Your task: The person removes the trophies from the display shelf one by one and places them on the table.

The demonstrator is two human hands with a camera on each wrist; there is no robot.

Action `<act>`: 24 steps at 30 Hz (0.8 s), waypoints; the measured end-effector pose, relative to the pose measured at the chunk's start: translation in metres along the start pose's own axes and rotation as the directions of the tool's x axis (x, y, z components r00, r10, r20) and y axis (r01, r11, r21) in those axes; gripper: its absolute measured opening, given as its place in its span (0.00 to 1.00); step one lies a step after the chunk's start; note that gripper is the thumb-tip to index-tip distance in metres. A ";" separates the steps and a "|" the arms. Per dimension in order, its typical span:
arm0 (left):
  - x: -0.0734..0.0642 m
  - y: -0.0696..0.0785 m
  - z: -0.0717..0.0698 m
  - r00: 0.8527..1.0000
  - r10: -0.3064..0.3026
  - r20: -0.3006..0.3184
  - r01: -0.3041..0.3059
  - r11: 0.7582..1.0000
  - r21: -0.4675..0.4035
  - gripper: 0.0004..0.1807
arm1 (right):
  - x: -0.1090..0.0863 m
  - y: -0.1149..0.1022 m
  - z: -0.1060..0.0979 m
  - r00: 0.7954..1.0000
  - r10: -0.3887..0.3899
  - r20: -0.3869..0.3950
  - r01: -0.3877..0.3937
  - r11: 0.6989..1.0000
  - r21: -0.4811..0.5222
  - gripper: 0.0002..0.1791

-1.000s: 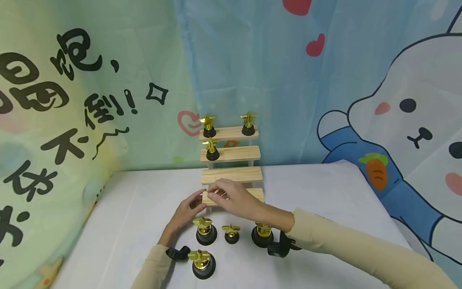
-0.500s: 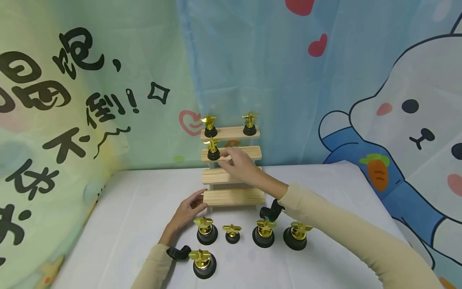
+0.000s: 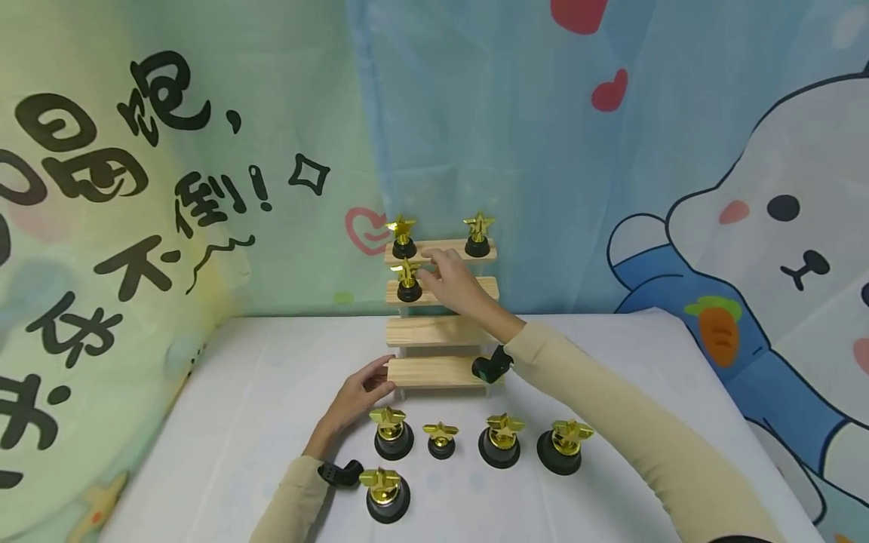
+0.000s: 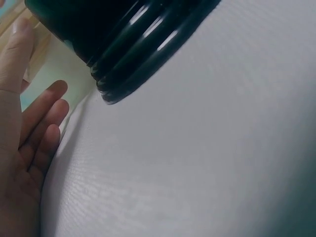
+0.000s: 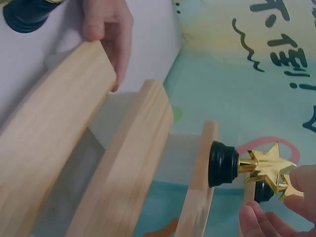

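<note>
A tiered wooden display stand (image 3: 437, 332) stands at the table's back. My left hand (image 3: 363, 388) rests at the left end of its lowest shelf, the thumb touching the corner and the other fingers loosely extended. On the second shelf from the top, at the left, stands a small gold star trophy (image 3: 409, 280) with a black base. My right hand (image 3: 456, 283) is just right of this trophy, fingers apart and near the star (image 5: 269, 163); contact cannot be made out. The top shelf bears a left star trophy (image 3: 403, 237) and a right star trophy (image 3: 478, 235).
In front of the stand, several more star trophies stand on the white cloth, among them a small trophy (image 3: 441, 440), a far-right trophy (image 3: 562, 449) and a nearest trophy (image 3: 385, 494). A printed curtain (image 3: 516, 151) hangs behind the table.
My right hand has risen from the lowest shelf to the second shelf from the top, beside the trophy there. My left hand has stayed at the stand. The head view has shifted slightly.
</note>
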State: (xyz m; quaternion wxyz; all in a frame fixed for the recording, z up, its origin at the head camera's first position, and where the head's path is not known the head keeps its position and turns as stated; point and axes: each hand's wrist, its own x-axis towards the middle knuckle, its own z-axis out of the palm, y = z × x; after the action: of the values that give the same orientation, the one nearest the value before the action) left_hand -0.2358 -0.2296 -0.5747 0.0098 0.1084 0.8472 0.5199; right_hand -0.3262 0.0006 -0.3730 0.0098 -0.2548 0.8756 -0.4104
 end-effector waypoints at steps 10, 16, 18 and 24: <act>-0.010 0.037 -0.006 0.999 0.012 0.036 -0.013 1.000 0.019 0.30 | 0.010 0.004 0.002 1.000 -0.002 0.017 0.002 1.000 -0.015 0.24; -0.002 0.014 -0.001 1.000 0.004 0.017 -0.005 1.000 0.022 0.30 | 0.013 0.003 0.006 0.999 0.008 0.033 -0.007 1.000 -0.029 0.21; 0.001 0.003 0.002 1.000 -0.009 0.006 0.009 1.000 0.018 0.29 | 0.013 0.003 0.008 0.999 0.004 0.035 -0.003 1.000 -0.030 0.20; 0.001 -0.001 0.001 1.000 -0.017 -0.002 0.017 1.000 -0.005 0.30 | 0.014 0.005 0.011 0.999 -0.006 0.035 0.007 0.999 -0.036 0.18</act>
State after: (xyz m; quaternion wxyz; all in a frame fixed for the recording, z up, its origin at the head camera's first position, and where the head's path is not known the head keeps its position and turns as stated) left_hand -0.2373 -0.2287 -0.5763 0.0135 0.1007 0.8468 0.5220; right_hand -0.3379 -0.0109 -0.3808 0.0191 -0.2649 0.8818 -0.3898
